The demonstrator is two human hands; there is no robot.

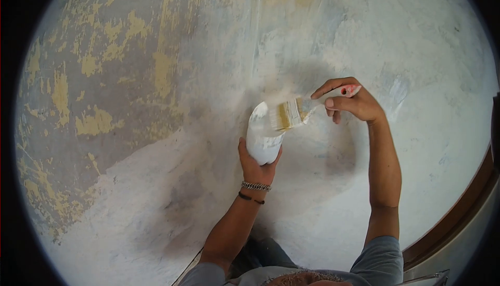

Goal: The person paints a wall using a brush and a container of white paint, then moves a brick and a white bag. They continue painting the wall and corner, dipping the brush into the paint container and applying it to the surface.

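My left hand (255, 170) is wrapped round the lower part of a white cut-off plastic bottle (262, 143), which tilts slightly and looks coated with white paint. In my right hand (364, 104) I grip a paintbrush (289, 115) by its handle, between thumb and fingers. Its wide pale bristles are smeared with white and point left, over the bottle's open top. The reddish handle end, with a hole in it, sticks out past my thumb. Behind both hands stands the wall (312, 192), whitish around them.
Toward the left the wall surface turns grey with flaking yellow patches (99, 122). A dark brown curved-looking strip (453, 218) runs along the lower right edge. My legs (265, 252) show below, close to the wall.
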